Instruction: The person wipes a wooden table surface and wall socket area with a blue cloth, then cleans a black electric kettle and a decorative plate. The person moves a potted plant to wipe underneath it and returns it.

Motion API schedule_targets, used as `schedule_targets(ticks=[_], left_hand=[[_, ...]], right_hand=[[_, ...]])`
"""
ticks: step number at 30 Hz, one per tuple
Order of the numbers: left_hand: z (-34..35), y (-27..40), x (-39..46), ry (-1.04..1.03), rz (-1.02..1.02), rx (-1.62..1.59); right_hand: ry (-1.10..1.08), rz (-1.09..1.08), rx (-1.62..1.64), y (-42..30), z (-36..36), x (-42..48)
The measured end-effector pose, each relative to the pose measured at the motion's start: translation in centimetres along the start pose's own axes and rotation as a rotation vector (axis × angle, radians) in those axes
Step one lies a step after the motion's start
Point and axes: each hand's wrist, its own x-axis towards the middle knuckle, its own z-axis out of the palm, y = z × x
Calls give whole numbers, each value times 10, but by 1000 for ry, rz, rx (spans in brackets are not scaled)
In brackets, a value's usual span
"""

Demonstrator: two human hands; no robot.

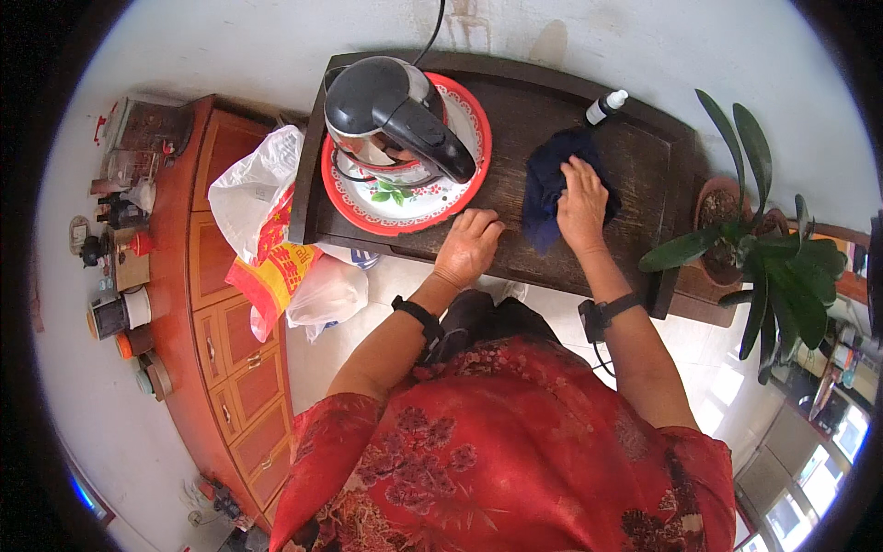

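A dark blue cloth [548, 186] lies bunched on the dark wooden tabletop [524, 103]. My right hand [583, 200] presses onto it from above, fingers bent into its folds. On the table's front edge rests my left hand [470, 241], its fingers curled and close together, with no object visible in it. Just left of that hand is a round enamel tray [476, 117] with a red rim and a floral pattern. An electric kettle [369, 96] with a black lid and handle stands on the tray. Behind the cloth is a small dark bottle [606, 107] with a white cap.
Raised edging borders the table at the back and sides. A black cord [436, 31] runs up the wall behind the kettle. Plastic bags [265, 186] hang at the table's left side, near a wooden cabinet [227, 310]. A potted plant [721, 214] spreads long leaves at the right.
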Motion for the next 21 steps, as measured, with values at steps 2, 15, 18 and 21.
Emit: schedule_targets(ticks=[2, 15, 18, 21], left_hand=[[-2, 2, 1, 3, 1, 8], [0, -1, -1, 5, -4, 22], [0, 0, -2, 6, -8, 11], [-1, 0, 0, 4, 9, 14]], right_hand=[[-25, -109, 82, -12, 7, 7], [64, -243, 117, -40, 60, 110], [20, -264, 103, -37, 56, 101], [-14, -242, 117, -39, 46, 79]])
